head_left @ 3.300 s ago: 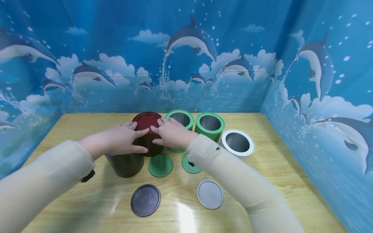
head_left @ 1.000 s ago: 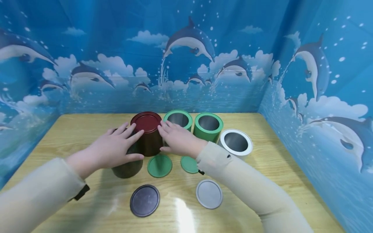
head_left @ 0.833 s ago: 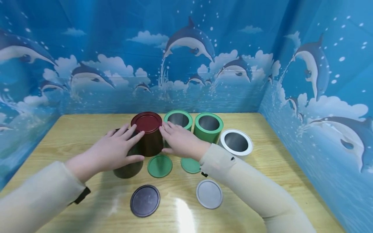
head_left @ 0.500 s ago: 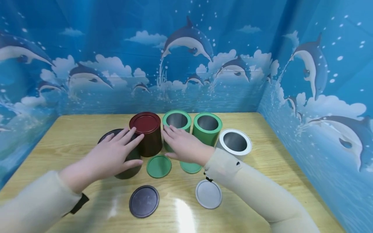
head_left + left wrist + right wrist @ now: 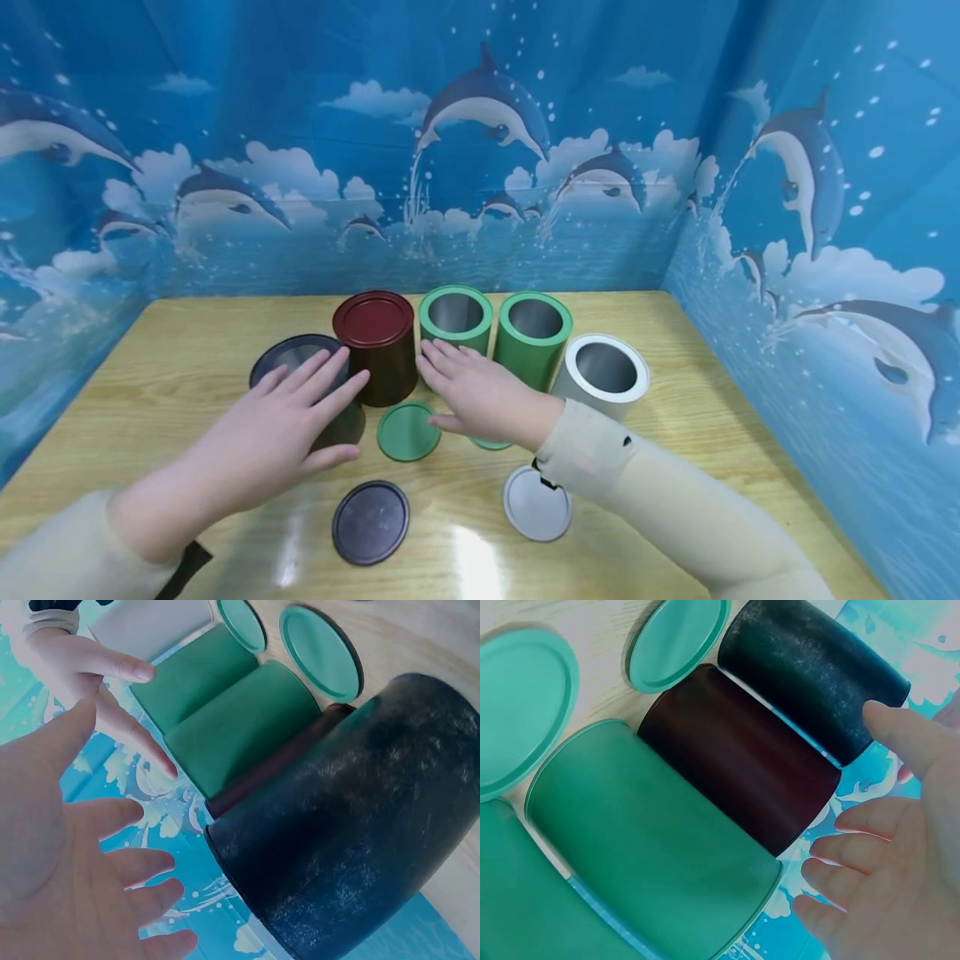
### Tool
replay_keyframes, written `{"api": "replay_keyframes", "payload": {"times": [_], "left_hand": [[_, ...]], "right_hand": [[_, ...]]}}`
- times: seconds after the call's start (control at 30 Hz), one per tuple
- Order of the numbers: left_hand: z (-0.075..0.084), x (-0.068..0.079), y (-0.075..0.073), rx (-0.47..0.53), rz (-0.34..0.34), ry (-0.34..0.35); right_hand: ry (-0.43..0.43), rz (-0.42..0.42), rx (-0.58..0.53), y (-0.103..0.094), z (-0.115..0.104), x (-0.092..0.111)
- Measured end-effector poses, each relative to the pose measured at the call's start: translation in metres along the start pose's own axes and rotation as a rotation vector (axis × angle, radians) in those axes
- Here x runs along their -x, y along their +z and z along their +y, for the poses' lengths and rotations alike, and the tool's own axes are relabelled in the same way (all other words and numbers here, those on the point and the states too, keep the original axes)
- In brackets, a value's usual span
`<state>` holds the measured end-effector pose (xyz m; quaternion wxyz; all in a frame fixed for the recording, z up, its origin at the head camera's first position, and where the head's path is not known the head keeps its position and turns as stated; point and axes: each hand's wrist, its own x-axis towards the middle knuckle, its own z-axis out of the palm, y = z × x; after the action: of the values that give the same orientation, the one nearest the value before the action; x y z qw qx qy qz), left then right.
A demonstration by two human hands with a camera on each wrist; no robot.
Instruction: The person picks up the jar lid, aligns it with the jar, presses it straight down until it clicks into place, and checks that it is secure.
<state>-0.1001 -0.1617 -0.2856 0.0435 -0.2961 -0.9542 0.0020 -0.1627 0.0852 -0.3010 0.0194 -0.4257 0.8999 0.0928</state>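
Dark can (image 5: 341, 425): stands at the left end of the row on the wooden table (image 5: 675, 467), partly hidden under the left hand (image 5: 273, 433).
Red can (image 5: 384, 362): stands upright just beside the dark can, between the tips of both hands; has a flat dark red top.
Left green can (image 5: 656, 840): stands just beside the red can, with a big round hole on top.
Left hand: reaches in from the lower left and hangs over the dark can, with its back to the head camera.
Left fingers: spread wide and straight, pointing toward the red can, with the thumb stuck out to the side.
Right hand: reaches in from the lower right, in front of the left green can.
Right fingers: nearly straight and close side by side, with the thumb apart; in the right wrist view, a gap before the green can.
Other cans: right green can (image 5: 528, 362), then white can (image 5: 592, 393) at the right end.
Lids: left green lid (image 5: 408, 432), right green lid (image 5: 521, 712), dark lid (image 5: 371, 522) and grey lid (image 5: 536, 502), all flat on the table.
Curtain (image 5: 337, 50): blue, with jumping dolphins.
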Motion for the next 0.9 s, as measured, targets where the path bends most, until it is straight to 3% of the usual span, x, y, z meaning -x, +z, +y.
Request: {"api": "replay_keyframes", "payload": {"times": [0.27, 0.7, 0.9], "left_hand": [[0.009, 0.013, 0.007, 0.003, 0.066, 0.053], [0.015, 0.025, 0.028, 0.044, 0.067, 0.101], [0.017, 0.033, 0.038, 0.092, 0.006, 0.128]], "right_hand": [[-0.026, 0.031, 0.004, 0.002, -0.007, 0.005], [-0.061, 0.046, 0.002, 0.009, -0.013, 0.012], [-0.098, 0.041, -0.02, 0.014, -0.016, 0.013]]}}
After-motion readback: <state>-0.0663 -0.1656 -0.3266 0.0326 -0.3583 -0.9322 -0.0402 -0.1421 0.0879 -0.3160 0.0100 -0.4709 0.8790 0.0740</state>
